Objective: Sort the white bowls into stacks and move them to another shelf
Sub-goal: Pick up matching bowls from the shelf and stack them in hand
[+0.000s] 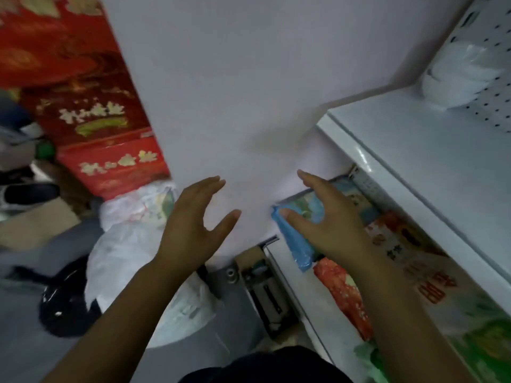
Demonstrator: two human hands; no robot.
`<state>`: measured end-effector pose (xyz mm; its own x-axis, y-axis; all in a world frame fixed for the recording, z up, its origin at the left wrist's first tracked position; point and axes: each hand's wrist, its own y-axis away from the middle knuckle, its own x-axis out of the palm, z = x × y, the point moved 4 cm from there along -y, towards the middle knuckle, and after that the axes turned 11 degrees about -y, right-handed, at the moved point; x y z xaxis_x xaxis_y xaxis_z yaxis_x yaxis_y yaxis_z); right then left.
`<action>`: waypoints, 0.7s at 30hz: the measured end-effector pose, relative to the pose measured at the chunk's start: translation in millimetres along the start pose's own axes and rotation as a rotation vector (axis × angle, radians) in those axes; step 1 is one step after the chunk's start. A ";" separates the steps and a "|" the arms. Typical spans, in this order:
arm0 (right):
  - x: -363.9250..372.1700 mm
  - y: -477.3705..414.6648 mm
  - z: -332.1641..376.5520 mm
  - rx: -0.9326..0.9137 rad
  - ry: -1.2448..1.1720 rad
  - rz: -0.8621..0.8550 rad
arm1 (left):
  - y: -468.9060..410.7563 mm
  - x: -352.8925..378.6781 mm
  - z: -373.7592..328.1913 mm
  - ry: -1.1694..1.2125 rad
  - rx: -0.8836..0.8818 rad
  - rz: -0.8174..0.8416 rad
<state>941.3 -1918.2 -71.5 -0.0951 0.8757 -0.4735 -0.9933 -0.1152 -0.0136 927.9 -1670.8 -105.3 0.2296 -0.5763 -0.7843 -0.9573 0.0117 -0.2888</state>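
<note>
- Left hand (190,230): raised before a white wall panel (235,92), fingers straight and spread, thumb apart, holding nothing.
- Right hand (329,219): level with the left, fingers loosely spread, nothing in its grasp; its thumb lies over a blue packet (296,244), and contact cannot be told.
- White bowls (459,78): blurred cluster at the back of the upper shelf (414,150), against the pegboard (492,111), well apart from both hands.
- Coloured packets (345,294): in a row on the level below that shelf, beside the blue packet.
- Red boxes (91,120): stacked at left.
- White bags (119,244) and a black bag (63,299): on the floor below the left forearm.
</note>
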 end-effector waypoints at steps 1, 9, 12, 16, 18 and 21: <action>26.3 5.4 4.0 -0.009 0.006 0.057 | 25.1 -14.6 18.6 -0.026 -0.059 -0.005; 226.7 79.2 64.8 -0.109 0.079 0.498 | 231.1 -128.6 126.7 -0.115 -0.540 -0.116; 298.3 119.7 97.0 -0.187 0.089 0.690 | 306.1 -175.5 143.0 -0.177 -0.676 -0.175; 376.7 174.9 136.7 -0.342 0.164 0.937 | 405.5 -223.5 146.9 -0.214 -0.926 -0.294; 407.1 201.3 152.5 -0.398 0.176 1.049 | 449.0 -238.9 141.6 -0.208 -1.045 -0.377; 443.8 235.8 169.8 -0.478 0.182 1.203 | 500.7 -252.1 131.1 -0.223 -1.177 -0.475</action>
<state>653.7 -1477.1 -135.2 -0.8538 0.0370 -0.5193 -0.1681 -0.9636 0.2078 413.8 -1412.5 -124.2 0.5038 -0.1755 -0.8458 -0.3252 -0.9456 0.0024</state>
